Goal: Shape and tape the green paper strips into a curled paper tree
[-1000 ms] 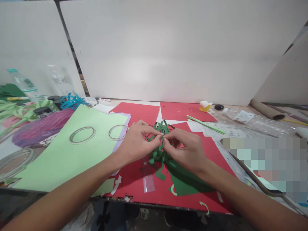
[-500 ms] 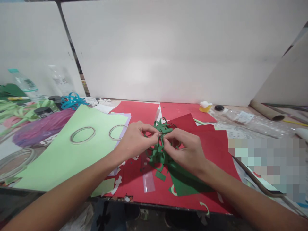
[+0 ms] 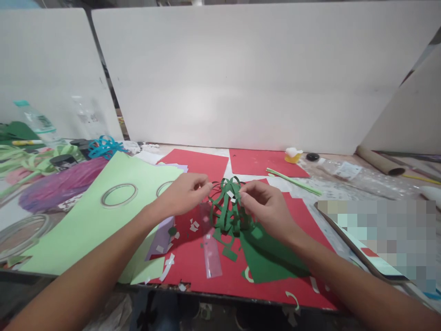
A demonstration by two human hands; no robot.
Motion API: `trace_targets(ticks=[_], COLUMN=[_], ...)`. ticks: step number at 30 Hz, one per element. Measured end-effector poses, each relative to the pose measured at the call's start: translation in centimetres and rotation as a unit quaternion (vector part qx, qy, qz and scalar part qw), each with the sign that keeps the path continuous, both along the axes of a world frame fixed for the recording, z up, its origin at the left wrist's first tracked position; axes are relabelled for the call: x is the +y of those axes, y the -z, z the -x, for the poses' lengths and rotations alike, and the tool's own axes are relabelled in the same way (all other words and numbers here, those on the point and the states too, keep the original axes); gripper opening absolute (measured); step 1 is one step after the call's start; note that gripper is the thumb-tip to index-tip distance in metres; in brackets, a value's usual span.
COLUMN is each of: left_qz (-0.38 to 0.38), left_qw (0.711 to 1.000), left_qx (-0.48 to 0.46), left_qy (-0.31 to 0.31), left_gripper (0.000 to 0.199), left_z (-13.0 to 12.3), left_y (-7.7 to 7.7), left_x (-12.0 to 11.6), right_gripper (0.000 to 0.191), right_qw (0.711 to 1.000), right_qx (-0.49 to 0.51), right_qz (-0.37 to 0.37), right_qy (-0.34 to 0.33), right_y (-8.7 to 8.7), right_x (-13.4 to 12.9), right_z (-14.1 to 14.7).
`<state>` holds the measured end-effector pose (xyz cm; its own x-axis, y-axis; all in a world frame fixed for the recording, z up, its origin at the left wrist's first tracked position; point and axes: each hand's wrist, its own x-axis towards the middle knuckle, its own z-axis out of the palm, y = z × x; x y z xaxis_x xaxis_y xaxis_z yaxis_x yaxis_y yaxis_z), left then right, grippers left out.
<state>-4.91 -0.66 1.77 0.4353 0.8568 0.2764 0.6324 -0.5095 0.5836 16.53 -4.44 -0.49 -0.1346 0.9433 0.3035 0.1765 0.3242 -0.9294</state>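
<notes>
A bundle of looped green paper strips (image 3: pixel 225 211) rests on the red paper (image 3: pixel 193 271) between my hands, with small white bits (image 3: pixel 230 196) on its upper part. My left hand (image 3: pixel 184 194) is just left of the loops, thumb and forefinger pinched; whatever is between them is too small to make out. At the right edge of the bundle, my right hand (image 3: pixel 267 202) has its thumb and forefinger closed against a strip. A clear plastic strip (image 3: pixel 212 259) and green paper sheet (image 3: pixel 272 262) lie below, among paper scraps (image 3: pixel 195 225).
Light green paper (image 3: pixel 93 230) on the left bears a tape roll (image 3: pixel 119 196). Beyond are a purple plastic bag (image 3: pixel 62 184), blue paper strips (image 3: pixel 106 147) and a bottle (image 3: pixel 39 122). A cardboard tube (image 3: pixel 379 161) and a blurred-out tablet-like device (image 3: pixel 375 257) sit right.
My hands have moved apart from the top of the green loops, the left one leftward. White bits now show on the loops, and light green strips behind my right hand are uncovered.
</notes>
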Motion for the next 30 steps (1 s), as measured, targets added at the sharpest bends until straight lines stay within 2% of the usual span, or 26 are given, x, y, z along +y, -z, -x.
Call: trace_targets(ticks=[3,6,10,15,20,23,28,30], left_qz=[0.027,0.012,0.006,0.004,-0.06,-0.09,-0.023,0.006], left_qw=[0.998,0.994,0.991,0.985,0.977,0.975,0.973,0.974], left_qx=[0.008,-0.06,-0.12,-0.169,-0.201,-0.203,-0.223,-0.213], left_qy=[0.048,0.089,0.057,0.036,0.031,0.028,0.058,0.077], left_gripper=[0.015,0.032,0.019,0.022,0.024,0.024,0.014,0.009], left_z=[-0.6,-2.0,-3.2,-3.0,-2.7,-2.6,-2.7,-2.6], left_y=[0.8,1.2,1.4,1.6,1.5,1.4,1.3,1.3], left_x=[-0.2,-1.1,-1.9,-1.7,-1.5,-1.5,-1.5,-1.6], right_gripper=[0.013,0.014,0.014,0.016,0.021,0.02,0.022,0.016], right_qw=[0.999,0.997,0.998,1.0,1.0,0.999,0.985,0.978], right_qx=[0.031,0.051,0.039,-0.01,-0.022,-0.031,-0.137,-0.16], right_qz=[0.023,0.03,0.02,-0.009,-0.006,-0.013,-0.101,-0.133], right_qy=[-0.029,-0.049,-0.055,-0.026,0.019,0.001,-0.022,-0.023], right_y=[0.1,0.0,-0.3,-0.5,-0.4,-0.3,-0.4,-0.3], right_x=[0.1,0.1,-0.2,-0.4,-0.2,-0.1,-0.3,-0.4], right_z=[-0.1,0.1,0.3,0.1,-0.2,-0.3,0.0,0.1])
